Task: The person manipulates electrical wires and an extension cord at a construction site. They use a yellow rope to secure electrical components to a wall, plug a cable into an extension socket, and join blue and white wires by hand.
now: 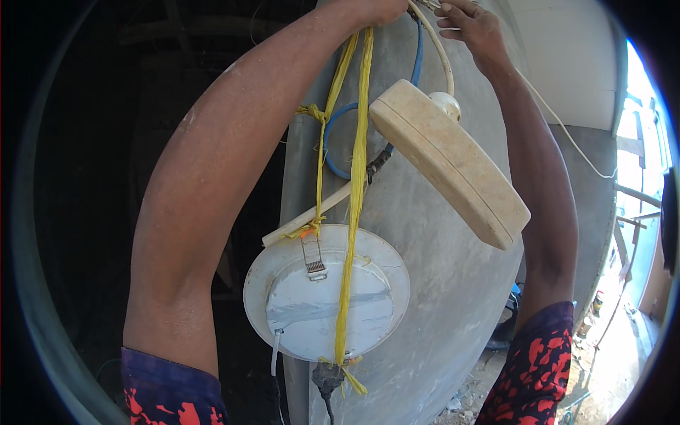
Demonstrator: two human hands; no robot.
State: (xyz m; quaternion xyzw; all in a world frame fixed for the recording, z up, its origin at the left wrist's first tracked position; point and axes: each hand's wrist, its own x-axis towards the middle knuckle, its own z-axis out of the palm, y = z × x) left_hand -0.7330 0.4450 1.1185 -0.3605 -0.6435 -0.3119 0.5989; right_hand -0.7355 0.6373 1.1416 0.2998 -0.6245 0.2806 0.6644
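My left hand (382,13) is curled at the top edge beside the cream cable (446,64), its fingertips hidden. My right hand (467,28) is near it, finger and thumb at some thin wires (428,6), other fingers bent outward. Yellow plastic cords (360,142) hang down to a round white light fitting (326,287) with a metal spring clip and a dark connector (327,379) below. A dusty cream oblong casing (446,163) hangs tilted from the cable. A blue hose or cable (333,134) loops behind, near a cream tube (297,227).
A curved grey concrete wall (432,312) stands behind the hanging items. A dark interior (85,177) is at left. At right are a pale wall, a thin white wire (574,145), bright scaffold poles (634,191) and rubble (467,382) on the ground.
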